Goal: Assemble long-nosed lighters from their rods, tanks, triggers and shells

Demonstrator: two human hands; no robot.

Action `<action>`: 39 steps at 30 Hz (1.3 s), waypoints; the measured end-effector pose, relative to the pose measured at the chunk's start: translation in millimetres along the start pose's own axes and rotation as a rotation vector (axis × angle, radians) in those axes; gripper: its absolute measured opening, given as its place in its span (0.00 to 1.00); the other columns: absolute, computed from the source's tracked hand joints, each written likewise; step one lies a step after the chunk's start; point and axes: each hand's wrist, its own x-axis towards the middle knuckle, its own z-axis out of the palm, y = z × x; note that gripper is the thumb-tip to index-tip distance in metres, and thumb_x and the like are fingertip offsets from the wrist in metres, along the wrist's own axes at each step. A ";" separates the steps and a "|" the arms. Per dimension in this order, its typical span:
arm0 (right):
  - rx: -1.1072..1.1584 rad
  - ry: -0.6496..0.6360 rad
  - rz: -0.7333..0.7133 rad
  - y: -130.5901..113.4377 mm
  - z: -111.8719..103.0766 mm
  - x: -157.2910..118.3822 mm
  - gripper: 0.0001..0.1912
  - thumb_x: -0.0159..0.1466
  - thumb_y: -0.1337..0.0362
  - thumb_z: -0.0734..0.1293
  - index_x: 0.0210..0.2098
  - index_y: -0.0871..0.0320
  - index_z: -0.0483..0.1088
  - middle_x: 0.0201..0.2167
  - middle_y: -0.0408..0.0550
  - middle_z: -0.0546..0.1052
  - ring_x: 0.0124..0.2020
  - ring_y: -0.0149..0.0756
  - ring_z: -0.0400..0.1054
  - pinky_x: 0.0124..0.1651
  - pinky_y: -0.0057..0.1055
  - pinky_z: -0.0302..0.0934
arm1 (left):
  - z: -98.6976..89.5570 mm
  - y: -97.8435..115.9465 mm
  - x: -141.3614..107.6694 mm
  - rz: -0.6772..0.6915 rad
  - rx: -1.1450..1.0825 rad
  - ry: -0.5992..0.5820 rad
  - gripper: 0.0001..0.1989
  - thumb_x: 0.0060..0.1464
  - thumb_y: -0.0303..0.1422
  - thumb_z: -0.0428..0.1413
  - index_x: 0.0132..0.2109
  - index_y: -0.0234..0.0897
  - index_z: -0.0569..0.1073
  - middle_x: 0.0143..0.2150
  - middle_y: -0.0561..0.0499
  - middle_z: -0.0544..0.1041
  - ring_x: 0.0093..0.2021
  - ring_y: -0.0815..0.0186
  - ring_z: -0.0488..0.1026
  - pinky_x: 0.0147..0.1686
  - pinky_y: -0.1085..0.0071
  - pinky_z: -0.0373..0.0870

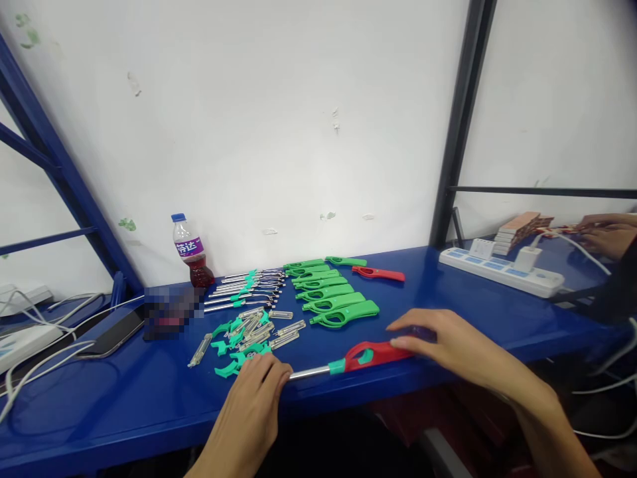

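Note:
A red lighter with a long metal tube (381,354) lies level along the table's front edge. At its left end, my left hand (256,392) is closed round the tube's tip. My right hand (442,338) is at the handle end, thumb over the red plastic and index finger stretched apart above it; its other fingers are hidden. Just beyond my left hand is a loose pile of clear fuel cartridges (256,328) and teal trigger pieces (227,370). Behind the lighter, several green handle shells (346,313) lie in a column, with one red shell (379,273) to their right.
Metal tubes with wires (239,292) lie in a row near the wall. A drink bottle (192,252) stands at the back left, near a dark phone (112,332) and white cables. At the right are a power strip (502,271) and another person's hands (610,232).

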 end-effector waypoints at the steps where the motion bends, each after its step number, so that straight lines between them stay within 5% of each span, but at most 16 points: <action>1: -0.008 -0.031 0.010 3.2 2.9 -1.1 0.20 0.68 0.41 0.69 0.50 0.42 0.82 0.52 0.43 0.84 0.55 0.52 0.78 0.58 0.42 0.70 | -1.8 -0.3 -0.4 -0.015 0.015 -0.017 0.15 0.74 0.28 0.44 0.44 0.43 0.74 0.39 0.50 0.77 0.38 0.60 0.76 0.40 0.62 0.75; 11: 0.139 -0.091 -0.051 2.6 25.7 15.9 0.18 0.70 0.43 0.69 0.50 0.43 0.83 0.53 0.44 0.82 0.54 0.46 0.76 0.59 0.38 0.66 | -6.6 14.5 -0.6 0.000 0.128 -0.029 0.10 0.74 0.39 0.51 0.53 0.44 0.73 0.43 0.49 0.79 0.41 0.56 0.79 0.45 0.58 0.75; 20: 0.134 -0.060 -0.096 -35.0 59.8 24.6 0.17 0.71 0.46 0.69 0.50 0.47 0.83 0.52 0.45 0.82 0.53 0.45 0.76 0.59 0.36 0.64 | 3.0 28.2 1.1 0.067 0.199 -0.044 0.15 0.72 0.28 0.47 0.61 0.40 0.69 0.47 0.46 0.77 0.41 0.57 0.77 0.41 0.60 0.75; 26: 0.205 0.009 -0.155 -56.5 60.8 25.2 0.15 0.75 0.49 0.66 0.44 0.49 0.81 0.45 0.43 0.83 0.47 0.42 0.76 0.54 0.35 0.63 | 1.4 25.9 1.6 0.034 0.126 -0.062 0.12 0.71 0.27 0.47 0.55 0.41 0.71 0.47 0.46 0.76 0.41 0.57 0.75 0.40 0.61 0.75; 29: 0.412 0.147 -0.153 -62.9 48.6 28.6 0.18 0.76 0.49 0.63 0.39 0.52 0.77 0.36 0.43 0.79 0.39 0.37 0.73 0.46 0.32 0.62 | 0.2 25.0 2.4 0.025 0.088 -0.079 0.11 0.71 0.27 0.46 0.53 0.41 0.71 0.46 0.45 0.75 0.40 0.57 0.74 0.39 0.61 0.75; 32: 0.786 0.219 -0.114 -70.4 38.6 34.3 0.25 0.74 0.42 0.62 0.31 0.54 0.68 0.24 0.38 0.63 0.23 0.29 0.54 0.28 0.28 0.50 | 0.3 22.4 1.8 0.015 0.055 -0.090 0.11 0.72 0.28 0.47 0.54 0.41 0.71 0.47 0.45 0.74 0.41 0.57 0.73 0.39 0.60 0.75; 35: 1.220 0.153 -0.089 -79.4 35.7 41.0 0.33 0.71 0.36 0.61 0.24 0.54 0.55 0.22 0.35 0.49 0.21 0.28 0.36 0.22 0.29 0.36 | 1.8 19.1 0.8 0.016 0.029 -0.083 0.11 0.72 0.29 0.48 0.56 0.42 0.71 0.47 0.45 0.73 0.42 0.56 0.73 0.40 0.60 0.75; 39: 1.477 0.072 -0.104 -87.2 42.3 50.3 0.33 0.71 0.41 0.64 0.21 0.54 0.50 0.19 0.34 0.47 0.20 0.26 0.34 0.20 0.28 0.34 | 4.1 17.0 0.6 0.022 0.018 -0.075 0.10 0.72 0.29 0.48 0.56 0.42 0.70 0.48 0.45 0.73 0.42 0.57 0.73 0.41 0.60 0.74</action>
